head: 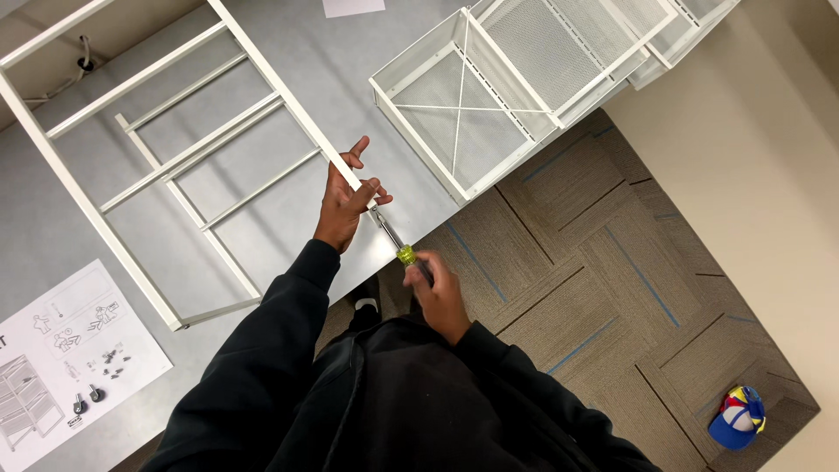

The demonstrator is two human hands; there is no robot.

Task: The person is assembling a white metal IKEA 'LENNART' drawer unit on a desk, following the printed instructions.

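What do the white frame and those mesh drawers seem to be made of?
The white frame looks like painted metal: thin, straight bars with an even matte coat. The mesh drawers seem to be perforated sheet metal, also white, with fine see-through holes. Neither material can be confirmed by look alone.

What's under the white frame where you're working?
The frame lies on a grey table, visible between its bars. The left hand covers the frame's end, hiding the screwdriver tip.
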